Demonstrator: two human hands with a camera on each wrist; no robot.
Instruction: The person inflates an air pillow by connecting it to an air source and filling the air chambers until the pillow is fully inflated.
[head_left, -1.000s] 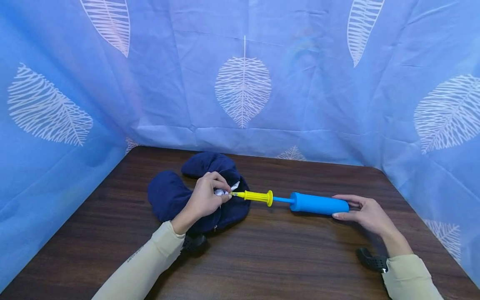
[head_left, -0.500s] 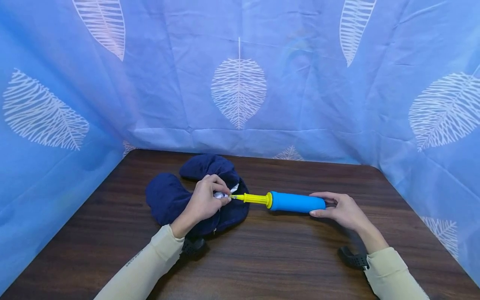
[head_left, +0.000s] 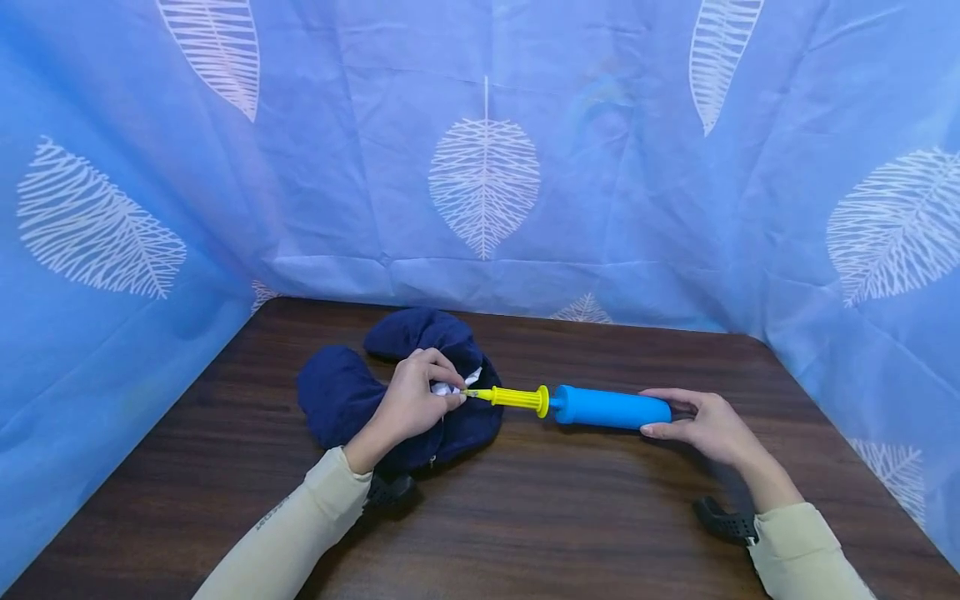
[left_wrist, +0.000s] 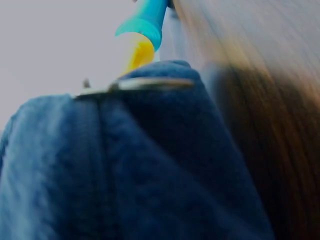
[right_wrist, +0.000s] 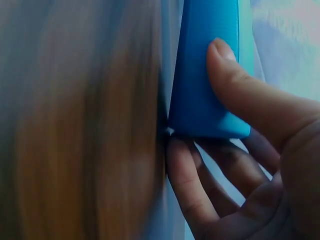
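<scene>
A hand air pump lies across the table, with a blue barrel (head_left: 615,407) and a yellow handle end (head_left: 519,399) that tapers to a nozzle. A short stretch of blue rod shows between the two. My right hand (head_left: 703,425) holds the barrel's far end, thumb on its side in the right wrist view. My left hand (head_left: 420,396) pinches the nozzle tip against a white piece (head_left: 444,388) that sticks out of a navy U-shaped neck pillow (head_left: 465,429). The fingertips hide the joint itself. In the left wrist view the pillow's fabric and a blurred zipper pull (left_wrist: 150,84) fill the foreground.
The dark wooden table (head_left: 525,517) has rounded back corners. Blue curtains with white leaf prints (head_left: 484,187) hang behind it and along both sides. A black strap piece (head_left: 723,521) sits at the right wrist, another (head_left: 390,492) under the left.
My right hand pushed the barrel left until it met the yellow handle, then drew it slightly back right, baring a little rod. My left hand keeps its pinch at the nozzle.
</scene>
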